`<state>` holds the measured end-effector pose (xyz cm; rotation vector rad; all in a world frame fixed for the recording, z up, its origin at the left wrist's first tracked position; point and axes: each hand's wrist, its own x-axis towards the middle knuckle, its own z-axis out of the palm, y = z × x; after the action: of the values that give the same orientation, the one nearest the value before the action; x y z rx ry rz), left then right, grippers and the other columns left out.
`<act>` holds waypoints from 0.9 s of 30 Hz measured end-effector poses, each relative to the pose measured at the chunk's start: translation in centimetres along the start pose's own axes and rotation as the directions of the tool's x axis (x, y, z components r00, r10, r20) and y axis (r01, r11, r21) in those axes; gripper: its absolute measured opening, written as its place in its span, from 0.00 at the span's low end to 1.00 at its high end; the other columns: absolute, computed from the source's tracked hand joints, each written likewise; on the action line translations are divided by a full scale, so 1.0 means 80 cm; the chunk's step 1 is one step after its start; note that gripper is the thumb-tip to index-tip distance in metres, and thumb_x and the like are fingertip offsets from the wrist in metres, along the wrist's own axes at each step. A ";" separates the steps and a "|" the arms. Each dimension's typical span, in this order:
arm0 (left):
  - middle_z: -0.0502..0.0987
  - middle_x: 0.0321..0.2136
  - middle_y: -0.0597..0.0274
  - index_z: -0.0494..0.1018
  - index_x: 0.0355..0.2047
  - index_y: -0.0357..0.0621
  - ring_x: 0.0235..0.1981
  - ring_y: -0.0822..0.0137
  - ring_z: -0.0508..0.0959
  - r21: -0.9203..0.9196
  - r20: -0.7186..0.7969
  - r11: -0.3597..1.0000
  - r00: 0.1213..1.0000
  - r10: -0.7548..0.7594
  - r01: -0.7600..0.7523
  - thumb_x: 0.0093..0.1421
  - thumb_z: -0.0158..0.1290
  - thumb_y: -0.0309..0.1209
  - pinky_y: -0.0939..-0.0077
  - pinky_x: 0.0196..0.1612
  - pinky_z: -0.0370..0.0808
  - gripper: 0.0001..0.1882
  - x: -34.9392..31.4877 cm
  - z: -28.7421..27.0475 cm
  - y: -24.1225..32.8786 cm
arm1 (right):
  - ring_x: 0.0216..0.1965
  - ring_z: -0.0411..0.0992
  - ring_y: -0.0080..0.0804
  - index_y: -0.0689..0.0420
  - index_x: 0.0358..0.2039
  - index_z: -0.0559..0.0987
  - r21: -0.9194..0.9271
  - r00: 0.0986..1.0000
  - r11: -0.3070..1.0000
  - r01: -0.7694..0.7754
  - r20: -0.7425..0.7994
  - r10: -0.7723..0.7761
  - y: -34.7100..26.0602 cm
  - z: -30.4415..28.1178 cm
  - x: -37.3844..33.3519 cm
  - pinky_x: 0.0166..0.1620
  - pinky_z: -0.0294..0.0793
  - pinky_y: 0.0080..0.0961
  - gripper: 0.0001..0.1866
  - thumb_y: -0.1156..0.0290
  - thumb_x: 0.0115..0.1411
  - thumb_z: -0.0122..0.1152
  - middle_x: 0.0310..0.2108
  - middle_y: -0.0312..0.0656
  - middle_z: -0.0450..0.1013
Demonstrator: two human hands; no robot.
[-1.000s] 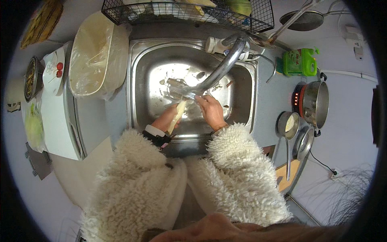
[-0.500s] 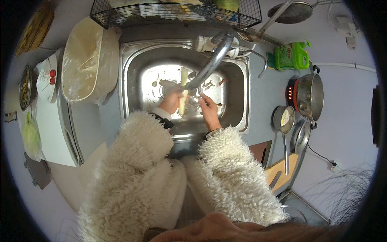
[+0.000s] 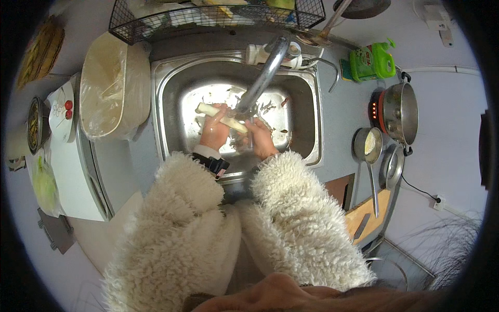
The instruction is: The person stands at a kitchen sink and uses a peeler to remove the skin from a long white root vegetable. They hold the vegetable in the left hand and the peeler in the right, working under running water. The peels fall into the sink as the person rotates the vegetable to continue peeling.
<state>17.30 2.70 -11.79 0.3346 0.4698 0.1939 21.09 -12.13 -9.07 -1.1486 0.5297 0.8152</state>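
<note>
Both my hands are down in a steel sink (image 3: 171,104), under the curved tap (image 3: 262,80). My left hand (image 3: 214,132) grips a long pale vegetable stalk (image 3: 221,117) that lies across the basin, its free end pointing left. My right hand (image 3: 259,139) touches the stalk's right end below the spout; whether it grips it I cannot tell. Thin water runs by my right fingers. Vegetable scraps lie on the sink floor. Fluffy white sleeves cover both forearms.
A white bin lined with plastic (image 3: 112,88) stands left of the sink, a wire dish rack (image 3: 208,18) behind it. To the right are a green bottle (image 3: 371,61), a steel pot (image 3: 400,112) on a burner, a ladle (image 3: 368,148) and a wooden board (image 3: 366,213).
The stalk has turned from upright to lying crosswise in the basin. Both hands have shifted a little with it, staying under the tap.
</note>
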 end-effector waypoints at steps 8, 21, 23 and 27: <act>0.58 0.61 0.52 0.63 0.50 0.47 0.64 0.54 0.57 -0.144 0.112 0.973 0.980 -0.167 0.182 0.69 0.30 0.49 0.45 0.63 0.53 0.22 -0.061 -0.003 0.084 | 0.33 0.73 0.25 0.62 0.46 0.69 -0.131 0.993 0.991 0.025 0.114 -0.010 0.004 0.025 0.040 0.26 0.73 0.18 0.13 0.74 0.61 0.55 0.36 0.42 0.73; 0.70 0.43 0.52 0.55 0.59 0.31 0.36 0.68 0.71 -0.033 0.088 0.786 0.785 -0.613 0.617 0.61 0.40 0.31 0.79 0.34 0.75 0.27 -0.084 -0.039 0.099 | 0.36 0.73 0.29 0.59 0.52 0.66 -0.136 0.916 0.960 0.245 0.358 -0.183 0.000 0.042 0.076 0.35 0.73 0.22 0.21 0.78 0.57 0.57 0.34 0.37 0.72; 0.70 0.39 0.55 0.55 0.58 0.34 0.31 0.72 0.68 0.084 0.021 0.802 0.803 -0.595 0.592 0.61 0.41 0.32 0.80 0.29 0.72 0.26 -0.084 -0.040 0.093 | 0.37 0.73 0.29 0.61 0.53 0.66 -0.195 0.920 0.945 0.264 0.345 -0.186 -0.001 0.038 0.074 0.37 0.73 0.22 0.23 0.77 0.57 0.58 0.36 0.37 0.73; 0.70 0.37 0.58 0.59 0.56 0.38 0.32 0.72 0.69 0.226 -0.053 0.830 0.857 -0.512 0.510 0.60 0.42 0.33 0.80 0.28 0.70 0.24 -0.083 -0.039 0.079 | 0.39 0.75 0.38 0.63 0.46 0.76 -0.690 0.869 0.565 0.452 0.199 -0.452 -0.009 0.031 0.044 0.43 0.73 0.32 0.16 0.78 0.54 0.58 0.38 0.47 0.77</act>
<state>9.35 7.72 -9.40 0.4265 0.5581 -0.3931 23.74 -8.95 -10.39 -1.9229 -0.1546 0.5585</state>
